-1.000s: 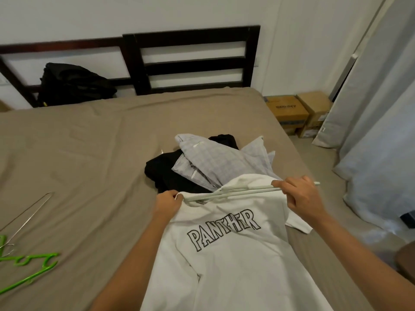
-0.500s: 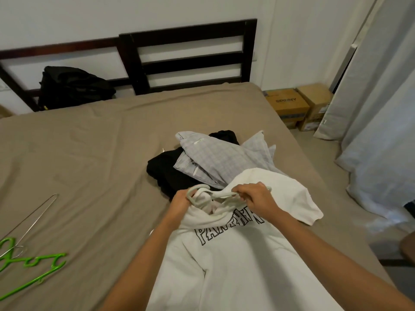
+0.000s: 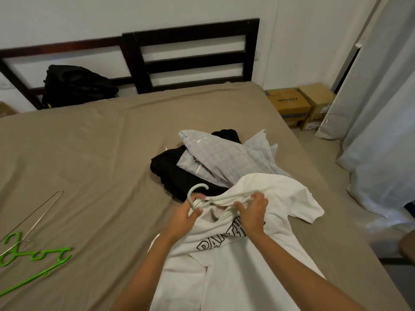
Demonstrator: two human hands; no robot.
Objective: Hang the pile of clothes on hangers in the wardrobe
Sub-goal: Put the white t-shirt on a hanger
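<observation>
hands: left hand (image 3: pixel 186 217) grips pale hanger (image 3: pixel 197 191) below its hook, at the collar of the white T-shirt (image 3: pixel 235 270); right hand (image 3: pixel 252 212) pinches that collar and a hanger arm | T-shirt lies on bed (image 3: pixel 101 153) | just beyond T-shirt: grey checked shirt (image 3: pixel 224 158) on black garment (image 3: pixel 173 173) | well left of T-shirt: green hanger (image 3: pixel 33 263)

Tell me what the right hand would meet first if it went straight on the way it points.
Likely the grey checked shirt, lying just beyond the hanger that the right hand grips; depth is unclear.
</observation>
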